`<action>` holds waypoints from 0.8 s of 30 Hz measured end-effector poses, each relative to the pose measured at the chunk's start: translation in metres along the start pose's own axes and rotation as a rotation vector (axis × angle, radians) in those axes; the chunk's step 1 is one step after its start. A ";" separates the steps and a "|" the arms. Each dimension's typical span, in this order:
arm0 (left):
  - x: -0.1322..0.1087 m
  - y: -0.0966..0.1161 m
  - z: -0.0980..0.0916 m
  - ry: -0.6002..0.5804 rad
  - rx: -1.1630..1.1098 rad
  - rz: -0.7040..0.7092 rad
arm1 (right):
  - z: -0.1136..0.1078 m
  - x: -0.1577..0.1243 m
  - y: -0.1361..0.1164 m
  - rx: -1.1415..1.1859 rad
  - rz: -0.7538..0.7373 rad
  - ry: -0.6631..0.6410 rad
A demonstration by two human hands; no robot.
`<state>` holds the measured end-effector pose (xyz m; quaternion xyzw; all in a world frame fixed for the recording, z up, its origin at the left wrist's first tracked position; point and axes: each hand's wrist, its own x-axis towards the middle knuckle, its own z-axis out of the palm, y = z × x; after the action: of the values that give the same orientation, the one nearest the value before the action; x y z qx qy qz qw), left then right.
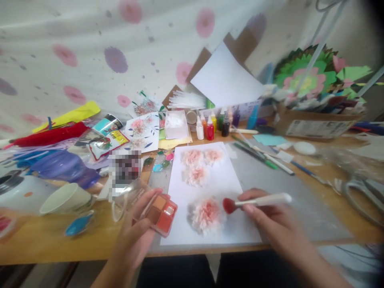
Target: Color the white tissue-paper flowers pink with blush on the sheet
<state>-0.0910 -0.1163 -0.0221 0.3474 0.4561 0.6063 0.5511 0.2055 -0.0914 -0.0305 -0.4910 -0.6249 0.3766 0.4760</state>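
My left hand (138,224) grips a small makeup palette (162,215) with brown, orange and red pans, tilted up over the left edge of a white paper sheet (180,236). Between the fingers and thumb of my right hand (267,216) is a makeup brush (261,201) with a white handle and red bristles. Its bristle tip is just right of a fluffy white flower (207,216) with a pinkish-red centre; I cannot tell whether they touch. Farther up the sheet sit three similar pink-centred flowers (196,175).
Small paint bottles (210,129) stand behind the sheet, beside a white box (176,123). Pens (255,152) lie right on the grey mat (303,212), with scissors (364,196) beyond. A pale cup (67,199) and blue paint dish (79,224) are left.
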 end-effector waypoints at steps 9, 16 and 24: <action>-0.007 -0.001 0.004 0.044 0.009 -0.035 | 0.017 0.033 -0.024 -0.273 -0.179 -0.064; -0.003 0.000 -0.004 0.009 -0.150 0.017 | 0.031 0.065 -0.034 -0.761 -0.102 -0.153; -0.004 0.000 -0.005 0.215 -0.293 0.010 | 0.068 0.074 -0.049 -0.717 -0.116 -0.358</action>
<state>-0.0951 -0.1213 -0.0238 0.1989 0.4173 0.7028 0.5408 0.1231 -0.0316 0.0144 -0.5166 -0.8163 0.1866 0.1787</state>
